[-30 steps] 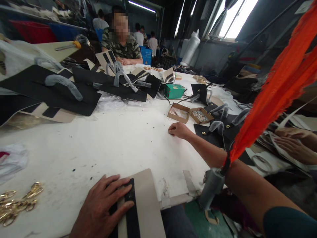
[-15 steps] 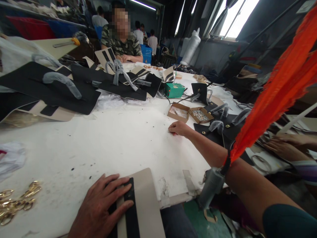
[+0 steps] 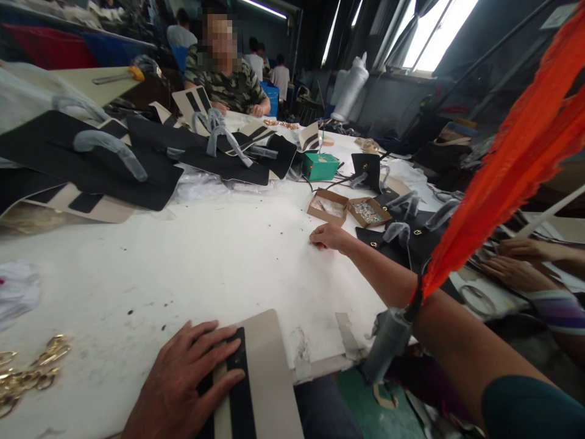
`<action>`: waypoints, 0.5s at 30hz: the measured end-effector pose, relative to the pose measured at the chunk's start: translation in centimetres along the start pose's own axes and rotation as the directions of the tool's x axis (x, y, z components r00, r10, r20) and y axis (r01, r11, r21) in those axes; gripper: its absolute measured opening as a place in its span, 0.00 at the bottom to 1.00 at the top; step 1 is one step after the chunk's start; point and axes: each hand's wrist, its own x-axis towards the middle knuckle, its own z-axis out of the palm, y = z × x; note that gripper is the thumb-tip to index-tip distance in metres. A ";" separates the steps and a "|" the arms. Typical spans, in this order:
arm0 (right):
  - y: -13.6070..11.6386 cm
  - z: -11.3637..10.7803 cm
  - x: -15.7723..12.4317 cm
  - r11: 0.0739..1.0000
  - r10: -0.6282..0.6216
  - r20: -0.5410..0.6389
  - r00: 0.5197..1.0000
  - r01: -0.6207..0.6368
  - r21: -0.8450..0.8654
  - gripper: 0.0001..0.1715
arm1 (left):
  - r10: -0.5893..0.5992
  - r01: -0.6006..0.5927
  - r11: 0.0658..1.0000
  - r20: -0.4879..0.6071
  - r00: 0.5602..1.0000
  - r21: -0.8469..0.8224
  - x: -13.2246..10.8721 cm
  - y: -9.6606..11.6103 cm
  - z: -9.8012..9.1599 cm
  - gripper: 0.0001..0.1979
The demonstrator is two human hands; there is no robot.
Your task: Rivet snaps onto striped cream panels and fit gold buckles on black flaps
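Observation:
My left hand lies with fingers spread on a beige panel that carries black strips, at the near edge of the white table. Its fingertips rest on one of the black strips. Out over the table, my right hand has its fingers curled and pinched together at the tabletop. Whatever may be between those fingertips is too small to name. Just beyond it stand two small cardboard boxes, one with pale contents and one full of small metal parts.
Black panels with wrapped handles pile up at the back left, more at the right. Gold chain-like hardware lies near left. An orange cloth strip hangs by my right arm. A co-worker's hands are at right; another person sits opposite.
The person opposite has moved their hands apart. The co-worker's hands at the right have shifted slightly. My own hands stay nearly where they were.

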 end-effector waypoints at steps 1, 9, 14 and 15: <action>0.1 0.0 0.1 1.000 0.001 -0.001 1.000 -0.001 0.002 0.08 | -0.001 0.001 1.000 0.001 1.000 -0.003 0.0 0.0 0.0 0.21; 0.1 -0.2 -0.4 1.000 -0.004 -0.002 1.000 0.004 0.002 0.06 | -0.031 0.031 0.999 -0.009 0.999 -0.036 0.1 0.2 -0.1 0.21; -0.2 -0.2 -1.0 0.999 -0.018 0.001 1.000 0.018 -0.036 0.05 | -0.044 0.044 0.999 0.016 0.999 -0.023 0.1 0.3 -0.2 0.21; -0.3 -0.1 -1.0 0.999 -0.022 -0.002 1.000 0.021 -0.050 0.05 | -0.044 0.044 0.999 0.017 0.999 -0.019 0.2 0.4 -0.3 0.21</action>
